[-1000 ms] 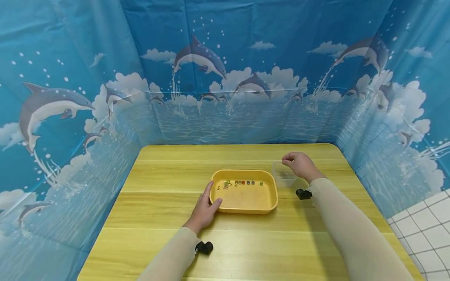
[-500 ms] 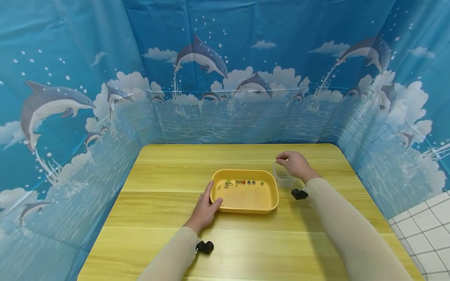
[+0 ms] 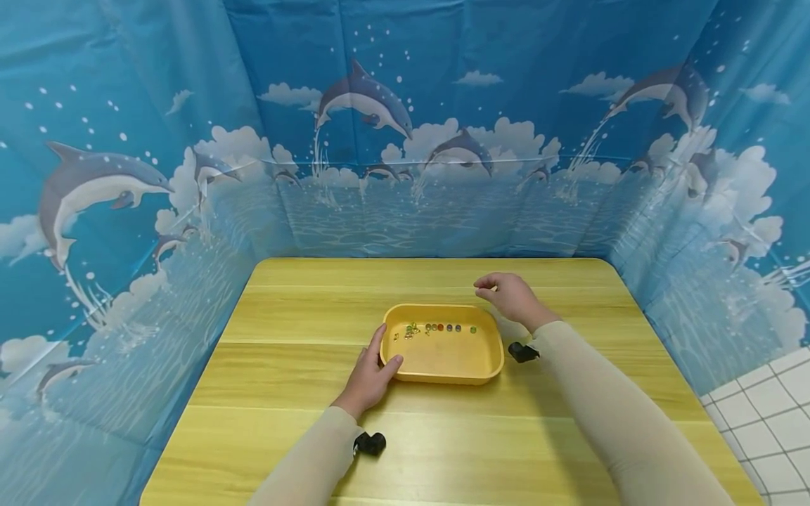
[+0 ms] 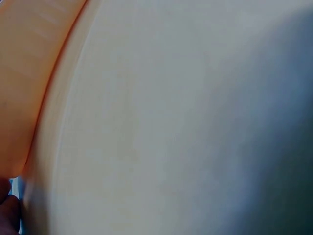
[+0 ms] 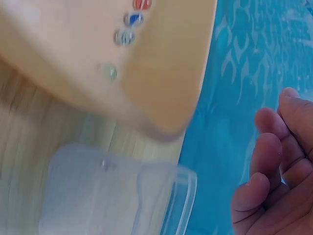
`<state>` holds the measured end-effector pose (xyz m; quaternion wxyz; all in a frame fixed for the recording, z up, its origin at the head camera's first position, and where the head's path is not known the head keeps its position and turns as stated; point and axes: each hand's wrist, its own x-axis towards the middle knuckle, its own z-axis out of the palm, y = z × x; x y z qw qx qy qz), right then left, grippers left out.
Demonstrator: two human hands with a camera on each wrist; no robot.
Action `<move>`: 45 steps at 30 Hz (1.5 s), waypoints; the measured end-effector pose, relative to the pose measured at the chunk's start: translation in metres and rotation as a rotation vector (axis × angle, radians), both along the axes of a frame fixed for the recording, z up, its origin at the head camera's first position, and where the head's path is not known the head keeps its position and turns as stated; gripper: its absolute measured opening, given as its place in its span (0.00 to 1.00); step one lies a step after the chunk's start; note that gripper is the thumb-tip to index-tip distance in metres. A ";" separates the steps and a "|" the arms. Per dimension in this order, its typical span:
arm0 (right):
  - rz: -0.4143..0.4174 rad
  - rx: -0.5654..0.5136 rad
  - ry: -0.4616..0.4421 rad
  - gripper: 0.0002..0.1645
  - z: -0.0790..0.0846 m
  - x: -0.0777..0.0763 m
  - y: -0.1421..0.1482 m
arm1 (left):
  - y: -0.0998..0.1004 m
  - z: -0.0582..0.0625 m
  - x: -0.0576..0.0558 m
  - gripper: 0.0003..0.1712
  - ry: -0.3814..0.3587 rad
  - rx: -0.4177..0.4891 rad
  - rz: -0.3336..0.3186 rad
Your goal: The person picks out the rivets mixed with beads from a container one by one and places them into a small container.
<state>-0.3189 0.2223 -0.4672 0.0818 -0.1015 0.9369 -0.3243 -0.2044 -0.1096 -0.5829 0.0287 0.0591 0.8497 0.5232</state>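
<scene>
Leftward from beside the box [image 5: 93,196], the right hand [image 3: 515,301] has been brought nearer the tray [image 3: 443,360]. On the table [image 3: 278,383], the tray is touched at eight o'clock by the left hand [image 3: 368,379], thumb and fingers spread. Marbles [image 3: 440,327] are lined toward its twelve. At two, the right fingers are curled; whether anything is pinched cannot be told.
</scene>
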 end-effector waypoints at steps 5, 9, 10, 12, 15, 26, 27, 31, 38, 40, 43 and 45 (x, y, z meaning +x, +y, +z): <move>0.018 -0.029 -0.036 0.20 -0.005 0.000 -0.019 | 0.000 0.002 0.000 0.45 -0.001 0.001 -0.005; 0.050 -0.036 -0.059 0.21 -0.007 0.001 -0.035 | 0.001 0.001 -0.001 0.45 0.006 -0.004 -0.003; 0.058 -0.037 -0.062 0.21 -0.007 0.002 -0.039 | 0.001 0.000 -0.002 0.45 0.006 -0.004 -0.004; 0.079 -0.037 -0.066 0.21 -0.007 0.005 -0.046 | 0.001 0.000 -0.002 0.45 0.011 0.002 -0.007; 0.112 -0.044 -0.063 0.22 -0.008 0.007 -0.057 | 0.000 -0.001 -0.002 0.45 0.008 0.004 -0.012; 0.182 -0.021 -0.060 0.21 -0.016 0.010 -0.091 | 0.000 0.000 -0.002 0.45 -0.016 -0.009 0.000; 0.183 -0.025 -0.065 0.21 -0.017 0.010 -0.094 | 0.000 0.000 -0.002 0.45 -0.014 -0.007 0.000; 0.197 -0.016 -0.072 0.20 -0.020 0.011 -0.105 | 0.000 0.000 -0.001 0.45 -0.011 -0.004 -0.003; 0.236 0.009 -0.089 0.20 -0.022 0.013 -0.121 | 0.001 0.002 -0.001 0.45 -0.008 -0.015 0.002; 0.245 0.012 -0.094 0.20 -0.023 0.013 -0.125 | 0.001 0.002 0.000 0.45 -0.013 -0.015 0.000; 0.258 0.002 -0.104 0.19 -0.026 0.012 -0.128 | 0.001 0.003 0.000 0.45 -0.017 -0.018 -0.001; 0.267 -0.006 -0.109 0.18 -0.028 0.011 -0.130 | 0.001 0.003 0.000 0.45 -0.017 -0.025 0.002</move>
